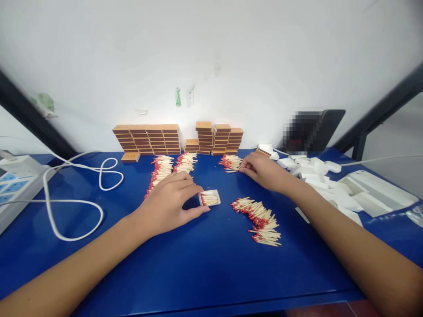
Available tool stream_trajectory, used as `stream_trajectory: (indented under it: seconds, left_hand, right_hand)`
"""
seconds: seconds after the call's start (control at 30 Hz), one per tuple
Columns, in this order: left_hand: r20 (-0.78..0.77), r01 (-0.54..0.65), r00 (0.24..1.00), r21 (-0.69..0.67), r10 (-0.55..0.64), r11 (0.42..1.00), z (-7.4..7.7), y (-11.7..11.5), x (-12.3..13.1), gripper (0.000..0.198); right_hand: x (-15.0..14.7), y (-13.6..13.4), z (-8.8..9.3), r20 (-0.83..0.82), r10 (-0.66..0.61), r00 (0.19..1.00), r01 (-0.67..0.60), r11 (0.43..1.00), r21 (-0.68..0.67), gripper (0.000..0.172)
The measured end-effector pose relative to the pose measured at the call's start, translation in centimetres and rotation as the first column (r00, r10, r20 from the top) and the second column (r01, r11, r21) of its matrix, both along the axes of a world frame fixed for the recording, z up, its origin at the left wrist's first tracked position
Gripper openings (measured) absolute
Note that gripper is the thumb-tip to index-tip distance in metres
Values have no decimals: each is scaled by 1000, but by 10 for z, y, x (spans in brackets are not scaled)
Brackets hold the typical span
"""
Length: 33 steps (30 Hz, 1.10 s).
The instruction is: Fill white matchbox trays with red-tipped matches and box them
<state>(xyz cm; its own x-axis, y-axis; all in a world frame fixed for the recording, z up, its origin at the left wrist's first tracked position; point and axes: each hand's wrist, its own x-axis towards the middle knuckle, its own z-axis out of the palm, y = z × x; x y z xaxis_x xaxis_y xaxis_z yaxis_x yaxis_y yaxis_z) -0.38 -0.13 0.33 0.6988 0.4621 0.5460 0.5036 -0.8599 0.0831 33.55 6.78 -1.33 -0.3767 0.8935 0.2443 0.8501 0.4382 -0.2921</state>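
My left hand (172,202) grips the left end of a small white matchbox tray (217,197) between thumb and fingers. Inside the tray lie some red-tipped matches (209,200). With fingers pinched together, my right hand (262,171) is at the stick ends of a small match pile (230,163) near the wall. How many sticks it grips is hidden. Between my forearms a curved row of matches (259,215) lies on the blue table. Two more rows, a longer one (163,165) and a shorter one (185,163), lie beyond my left hand, which partly covers the longer one.
Stacked matchboxes (147,138) line the wall, with shorter stacks (220,138) to their right and one single box (130,157) in front. Several white trays (330,185) are heaped at right, near a dark phone-like object (330,127). A white cable (49,207) and power strip (16,187) lie left.
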Motion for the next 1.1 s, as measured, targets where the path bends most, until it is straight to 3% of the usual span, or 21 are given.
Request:
stream_trajectory:
  seconds: [0.23, 0.57, 0.83, 1.1]
  left_hand:
    - [12, 3, 1000, -13, -3, 1000, 0, -1, 0, 31]
    - [-7, -3, 1000, -21, 3, 1000, -1, 0, 0, 31]
    - [4, 9, 1000, -8, -9, 1000, 0, 0, 0, 31]
    - [4, 10, 1000, -27, -10, 1000, 0, 1, 0, 31]
  right_hand:
    - [0, -8, 16, 23, 31, 999, -31, 999, -32, 20]
    - [0, -7, 12, 29, 53, 998, -50, 994, -93, 20]
    - [-2, -15, 24, 17, 48, 999, -44, 984, -171, 23]
    - [-21, -22, 19, -18, 59, 998, -60, 997, -58, 22]
